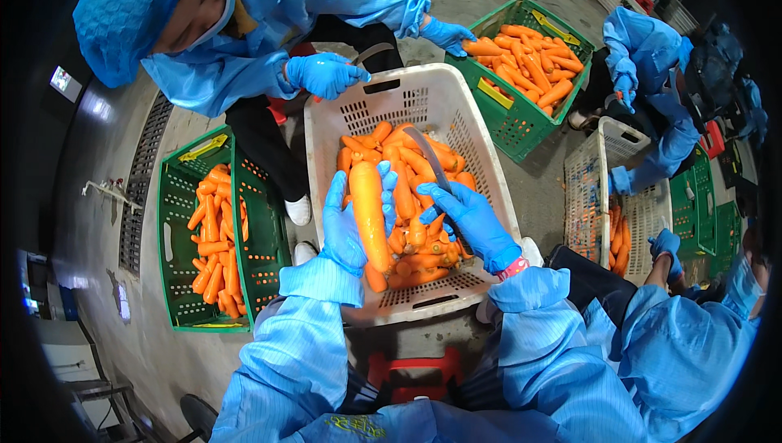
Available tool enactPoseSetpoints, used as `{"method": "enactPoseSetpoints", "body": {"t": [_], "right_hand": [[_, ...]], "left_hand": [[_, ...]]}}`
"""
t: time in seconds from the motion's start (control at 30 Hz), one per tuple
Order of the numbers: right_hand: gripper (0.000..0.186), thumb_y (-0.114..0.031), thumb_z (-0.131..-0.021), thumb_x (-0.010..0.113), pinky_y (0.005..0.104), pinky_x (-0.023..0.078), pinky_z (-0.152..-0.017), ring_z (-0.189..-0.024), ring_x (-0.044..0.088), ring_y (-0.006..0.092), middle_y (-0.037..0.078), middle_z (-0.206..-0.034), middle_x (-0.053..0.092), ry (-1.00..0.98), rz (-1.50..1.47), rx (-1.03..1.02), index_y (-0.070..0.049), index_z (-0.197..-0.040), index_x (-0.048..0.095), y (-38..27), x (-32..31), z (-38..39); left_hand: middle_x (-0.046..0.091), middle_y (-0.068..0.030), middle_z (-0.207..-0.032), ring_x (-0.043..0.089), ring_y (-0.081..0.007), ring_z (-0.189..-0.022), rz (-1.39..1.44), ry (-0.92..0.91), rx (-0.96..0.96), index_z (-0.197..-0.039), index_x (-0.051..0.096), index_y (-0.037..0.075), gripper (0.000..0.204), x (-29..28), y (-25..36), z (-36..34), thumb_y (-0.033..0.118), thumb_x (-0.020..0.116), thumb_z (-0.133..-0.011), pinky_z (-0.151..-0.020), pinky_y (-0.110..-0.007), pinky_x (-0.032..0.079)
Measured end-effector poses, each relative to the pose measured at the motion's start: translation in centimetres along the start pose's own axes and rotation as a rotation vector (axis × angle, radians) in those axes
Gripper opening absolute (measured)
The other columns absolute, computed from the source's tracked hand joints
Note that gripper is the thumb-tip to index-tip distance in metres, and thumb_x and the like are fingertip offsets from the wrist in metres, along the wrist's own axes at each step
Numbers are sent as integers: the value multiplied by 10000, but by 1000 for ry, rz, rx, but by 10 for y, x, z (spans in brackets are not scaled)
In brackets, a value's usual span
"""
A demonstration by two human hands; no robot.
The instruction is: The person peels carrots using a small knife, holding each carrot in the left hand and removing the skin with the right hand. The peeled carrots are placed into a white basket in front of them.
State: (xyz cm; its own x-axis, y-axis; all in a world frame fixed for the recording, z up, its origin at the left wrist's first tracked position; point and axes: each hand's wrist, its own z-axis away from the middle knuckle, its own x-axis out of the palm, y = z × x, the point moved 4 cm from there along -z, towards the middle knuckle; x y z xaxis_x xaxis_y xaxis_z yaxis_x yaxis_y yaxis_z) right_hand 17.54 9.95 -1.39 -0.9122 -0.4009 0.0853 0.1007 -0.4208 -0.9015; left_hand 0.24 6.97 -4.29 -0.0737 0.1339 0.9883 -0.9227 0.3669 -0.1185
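My left hand [345, 235], in a blue glove, is wrapped round a large orange carrot [369, 208] held upright above a white crate. The fingers of my right hand [474, 221], also gloved in blue, are closed on a knife [432, 158] with a long curved metal blade. Its blade points up and to the left over the pile; its handle is mostly hidden by the hand. Below both hands, the white perforated crate [316, 145] contains many loose carrots [419, 235] and cut-off carrot ends.
Left stands a green crate [262, 227] of carrots; another green crate [509, 129] is at the far right. Across from me, a co-worker's gloved hand [326, 74] grips a knife, while the other [448, 35] reaches that far crate. More workers sit right beside a white crate [582, 190].
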Motion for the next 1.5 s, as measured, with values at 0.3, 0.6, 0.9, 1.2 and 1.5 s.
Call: {"method": "enactPoseSetpoints", "body": {"t": [0.3, 0.6, 0.9, 1.2, 1.5], "right_hand": [[338, -280, -880, 621, 200, 393, -455, -565, 501, 47, 17, -833, 660, -79, -17, 46, -82, -1152, 591, 17, 19, 4], [558, -306, -862, 641, 197, 395, -468, -559, 487, 49, 1, -806, 630, -81, 22, -17, -129, -1351, 440, 41, 38, 9], [274, -353, -880, 613, 225, 423, -395, -491, 507, 106, 79, -854, 628, 25, -928, 372, -110, -980, 533, 92, 7, 4], [299, -336, -893, 611, 160, 315, -435, -482, 304, 22, 41, -1244, 569, 112, -1021, -456, -201, -1133, 496, -34, -91, -3], [273, -206, -903, 566, 176, 375, -458, -513, 408, 51, 51, -1063, 657, -4, -983, -70, -117, -1160, 589, 11, -59, -13]], "left_hand": [[557, -157, -1116, 581, -273, -981, 78, 320, 181, -1219, 461, 13, 507, -31, 11, 1, 375, 585, -887, -856, -408, 500], [436, -218, -1308, 462, -394, -1165, -172, 198, 119, -1254, 419, 1, 524, -53, 4, -5, 392, 498, -914, -1005, -526, 372], [451, -93, -1144, 447, -265, -1097, -532, 880, 241, -1192, 476, 131, 447, -86, 7, 4, 392, 609, -854, -912, -423, 395], [533, -97, -1126, 549, -275, -943, -578, 764, 277, -1227, 499, 172, 378, -98, 25, -2, 350, 539, -896, -797, -404, 481], [644, -76, -985, 634, -208, -792, -602, 498, -43, -1202, 554, 64, 352, -81, 4, -8, 285, 501, -933, -679, -316, 536]]}}
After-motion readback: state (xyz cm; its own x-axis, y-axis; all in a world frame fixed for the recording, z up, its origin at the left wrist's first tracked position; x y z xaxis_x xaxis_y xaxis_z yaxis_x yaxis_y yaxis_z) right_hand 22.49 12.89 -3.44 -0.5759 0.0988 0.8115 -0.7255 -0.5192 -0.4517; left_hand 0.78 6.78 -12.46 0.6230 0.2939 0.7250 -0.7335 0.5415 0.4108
